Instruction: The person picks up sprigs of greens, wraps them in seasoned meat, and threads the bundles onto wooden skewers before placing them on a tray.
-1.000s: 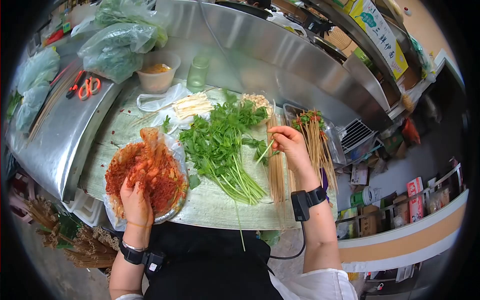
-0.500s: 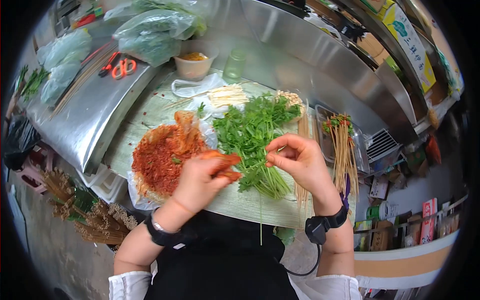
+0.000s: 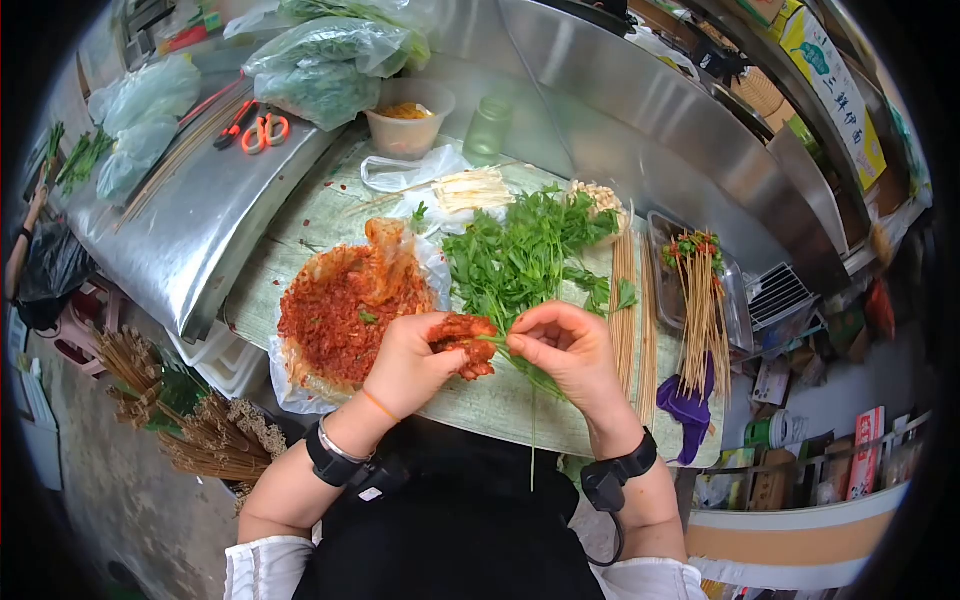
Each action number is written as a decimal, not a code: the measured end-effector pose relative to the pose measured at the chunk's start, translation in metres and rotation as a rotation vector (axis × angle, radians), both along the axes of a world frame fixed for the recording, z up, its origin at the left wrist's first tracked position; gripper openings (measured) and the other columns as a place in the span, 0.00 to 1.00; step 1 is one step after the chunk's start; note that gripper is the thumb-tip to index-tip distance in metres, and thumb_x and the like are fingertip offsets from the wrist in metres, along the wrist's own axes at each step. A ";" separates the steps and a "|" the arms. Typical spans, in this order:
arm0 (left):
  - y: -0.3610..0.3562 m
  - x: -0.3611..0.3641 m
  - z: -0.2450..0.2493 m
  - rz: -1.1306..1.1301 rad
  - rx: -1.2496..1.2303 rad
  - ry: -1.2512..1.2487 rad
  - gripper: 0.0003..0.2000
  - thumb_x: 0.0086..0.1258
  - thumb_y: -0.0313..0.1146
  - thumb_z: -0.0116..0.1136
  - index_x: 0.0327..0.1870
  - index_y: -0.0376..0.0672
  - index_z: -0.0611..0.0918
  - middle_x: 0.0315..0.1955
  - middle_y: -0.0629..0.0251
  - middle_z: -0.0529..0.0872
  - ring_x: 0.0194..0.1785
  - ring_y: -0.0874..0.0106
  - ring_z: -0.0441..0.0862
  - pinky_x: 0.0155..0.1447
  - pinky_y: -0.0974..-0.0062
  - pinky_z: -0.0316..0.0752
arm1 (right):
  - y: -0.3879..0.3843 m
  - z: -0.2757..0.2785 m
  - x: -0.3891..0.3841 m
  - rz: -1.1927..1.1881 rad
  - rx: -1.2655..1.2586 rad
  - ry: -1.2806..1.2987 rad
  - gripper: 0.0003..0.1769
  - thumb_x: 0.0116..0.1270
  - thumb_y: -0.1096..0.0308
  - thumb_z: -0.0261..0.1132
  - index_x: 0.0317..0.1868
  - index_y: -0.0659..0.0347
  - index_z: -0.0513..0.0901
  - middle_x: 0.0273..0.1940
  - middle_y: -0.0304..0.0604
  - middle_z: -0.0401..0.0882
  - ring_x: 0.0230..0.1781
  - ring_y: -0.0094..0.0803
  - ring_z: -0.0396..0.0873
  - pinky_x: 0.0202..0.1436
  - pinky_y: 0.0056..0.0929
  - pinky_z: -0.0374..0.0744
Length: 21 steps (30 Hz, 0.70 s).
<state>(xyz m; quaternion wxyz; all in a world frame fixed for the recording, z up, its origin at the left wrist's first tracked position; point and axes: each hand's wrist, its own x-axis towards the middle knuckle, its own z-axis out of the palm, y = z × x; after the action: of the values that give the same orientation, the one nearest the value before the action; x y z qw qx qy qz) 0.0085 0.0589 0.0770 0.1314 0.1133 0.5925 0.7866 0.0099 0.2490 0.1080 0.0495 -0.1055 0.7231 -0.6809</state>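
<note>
Green sprig [image 3: 502,340] between the two hands, over the near half of the table [image 3: 470,412], just nearer than the leafy pile [image 3: 520,250]. Probably very light, soft and springy in the leaf, a little stiffer along the stem; easily bruised or torn, and likely slippery wherever smeared with red paste [image 3: 350,320]. Best taken by the stem, in a light pinch, well clear of the leaves.

Right hand [image 3: 575,365]: thumb and forefinger closed on the sprig, other fingers curled; palm turned inward, wrist low, forearm slanting up from the near edge. Left hand [image 3: 405,360]: fingers coated red, bent and pointing toward the right hand; closed on a red piece or merely smeared, impossible to tell. Forearm angled inward from the near left, both wrists in black bands, tips of the two hands almost meeting.

Toward the left edge, red paste in a plastic lining [image 3: 436,262]. Nearer the far edge, pale thin stalks [image 3: 475,190]. Toward the right edge, bare sticks [image 3: 622,300], then filled sticks [image 3: 703,320]; at the near right corner, purple cloth [image 3: 688,412].
</note>
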 end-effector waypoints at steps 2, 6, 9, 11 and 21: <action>-0.004 -0.002 -0.005 0.016 -0.018 0.012 0.09 0.58 0.17 0.54 0.39 0.31 0.80 0.29 0.64 0.83 0.31 0.77 0.81 0.36 0.80 0.78 | -0.002 0.000 0.000 0.052 0.165 0.076 0.08 0.54 0.74 0.69 0.35 0.64 0.80 0.32 0.33 0.79 0.30 0.17 0.75 0.34 0.17 0.73; -0.008 0.000 -0.005 0.091 -0.040 0.097 0.09 0.57 0.16 0.53 0.38 0.31 0.80 0.31 0.65 0.84 0.33 0.79 0.80 0.38 0.81 0.78 | -0.001 0.011 -0.001 0.065 0.571 0.256 0.09 0.51 0.75 0.69 0.34 0.64 0.80 0.31 0.37 0.76 0.29 0.25 0.76 0.33 0.20 0.73; -0.010 0.005 -0.001 0.139 -0.049 0.130 0.10 0.56 0.15 0.52 0.39 0.31 0.79 0.32 0.63 0.84 0.34 0.77 0.81 0.38 0.80 0.78 | -0.006 0.008 -0.001 0.078 0.634 0.488 0.11 0.49 0.76 0.68 0.35 0.63 0.80 0.31 0.43 0.73 0.30 0.34 0.76 0.33 0.24 0.73; -0.012 0.006 -0.002 0.155 0.042 0.063 0.11 0.56 0.15 0.51 0.40 0.31 0.79 0.32 0.62 0.83 0.34 0.76 0.81 0.38 0.79 0.78 | -0.012 0.009 0.003 -0.033 0.801 0.623 0.12 0.48 0.77 0.67 0.36 0.63 0.78 0.31 0.46 0.73 0.32 0.38 0.76 0.34 0.28 0.74; -0.019 0.004 -0.011 0.266 -0.021 0.099 0.10 0.55 0.15 0.52 0.38 0.32 0.80 0.31 0.65 0.83 0.35 0.78 0.81 0.38 0.80 0.77 | -0.016 0.024 0.013 -0.146 0.562 0.474 0.15 0.50 0.75 0.68 0.41 0.63 0.79 0.38 0.41 0.75 0.30 0.30 0.76 0.34 0.25 0.74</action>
<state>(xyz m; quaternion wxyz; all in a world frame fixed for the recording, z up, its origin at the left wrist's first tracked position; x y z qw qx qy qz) 0.0128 0.0395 0.0662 -0.0021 0.0710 0.6162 0.7844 0.0225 0.2326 0.1320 -0.1410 -0.1908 0.8788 -0.4141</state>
